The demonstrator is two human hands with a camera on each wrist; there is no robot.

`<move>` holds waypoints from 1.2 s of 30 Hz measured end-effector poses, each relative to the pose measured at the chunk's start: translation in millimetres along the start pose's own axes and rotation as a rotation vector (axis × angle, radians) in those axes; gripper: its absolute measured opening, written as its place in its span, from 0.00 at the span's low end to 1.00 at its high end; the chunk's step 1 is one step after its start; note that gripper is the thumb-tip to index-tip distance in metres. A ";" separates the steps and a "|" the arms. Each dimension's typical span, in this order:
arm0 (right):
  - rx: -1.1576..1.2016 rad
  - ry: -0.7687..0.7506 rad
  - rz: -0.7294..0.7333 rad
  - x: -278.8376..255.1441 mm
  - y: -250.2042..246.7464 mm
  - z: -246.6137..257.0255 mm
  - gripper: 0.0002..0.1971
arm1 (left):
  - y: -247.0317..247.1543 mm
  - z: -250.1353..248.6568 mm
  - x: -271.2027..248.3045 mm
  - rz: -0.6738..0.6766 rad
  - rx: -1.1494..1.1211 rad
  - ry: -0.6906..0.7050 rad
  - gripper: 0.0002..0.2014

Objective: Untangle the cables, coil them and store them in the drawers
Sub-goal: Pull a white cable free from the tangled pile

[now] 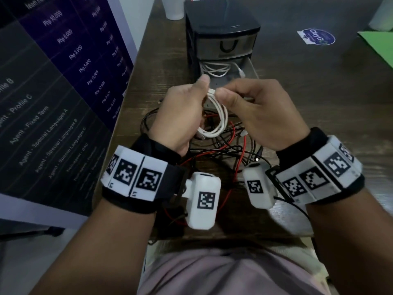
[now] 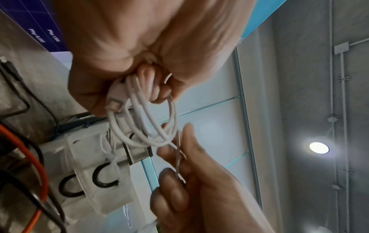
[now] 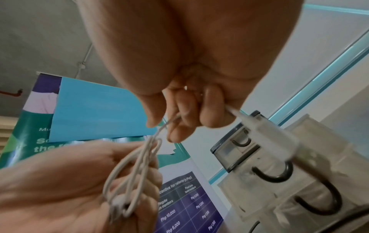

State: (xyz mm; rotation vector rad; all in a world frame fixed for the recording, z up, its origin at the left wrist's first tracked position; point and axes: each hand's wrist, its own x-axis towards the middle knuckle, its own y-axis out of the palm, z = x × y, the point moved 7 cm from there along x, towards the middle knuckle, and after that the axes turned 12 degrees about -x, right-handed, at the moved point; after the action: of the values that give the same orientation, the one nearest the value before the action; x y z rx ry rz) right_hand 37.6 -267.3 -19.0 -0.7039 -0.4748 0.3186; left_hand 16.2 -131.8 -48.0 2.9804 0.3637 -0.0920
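From the head camera we see the long brown wooden table (image 1: 287, 86) running away from us, its left edge hard against a slanted purple price banner (image 1: 53, 67) and its near edge at our lap; the bare wood to the right of the hands is the widest free room. At the far end stands the black-framed clear plastic drawer unit (image 1: 221, 37), top drawer closed, lower drawer (image 1: 247, 68) pulled out toward us with a coiled white cable (image 1: 214, 70) lying inside. Below our wrists a tangle of black and red cables (image 1: 225, 150) sprawls on the table, reaching close to the near edge.

Above that tangle we hold the white charging cable (image 1: 219, 120), looped into a small coil. Our left hand (image 1: 178, 118) has its fingers curled around the bunched loops. Our right hand (image 1: 255, 111) pinches the loose strand between thumb and forefinger, touching the coil's top.

The left wrist camera adds what the head view hides: a white plug (image 2: 114, 100) tucked among the loops. The right wrist camera shows the cable's other white connector (image 3: 245, 118) jutting from under our curled right fingers (image 3: 211, 110)
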 end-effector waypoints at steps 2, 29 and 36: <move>0.026 0.044 -0.003 0.6 -3.6 -8.4 0.04 | -7.4 -2.4 2.3 -0.054 -0.044 0.018 0.23; 0.526 0.351 -0.014 -6.9 17.9 -23.3 0.12 | 1.8 9.5 1.1 -0.167 -0.176 0.091 0.25; 0.730 0.317 0.045 -8.4 28.1 -18.9 0.22 | 3.9 13.8 2.3 -0.154 -0.085 0.171 0.23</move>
State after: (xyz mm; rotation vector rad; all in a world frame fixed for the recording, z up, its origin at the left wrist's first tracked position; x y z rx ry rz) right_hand 36.8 -260.9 -53.3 -0.0451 -0.0216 0.3834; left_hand 18.8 -137.0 -61.4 2.8798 0.6013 0.1594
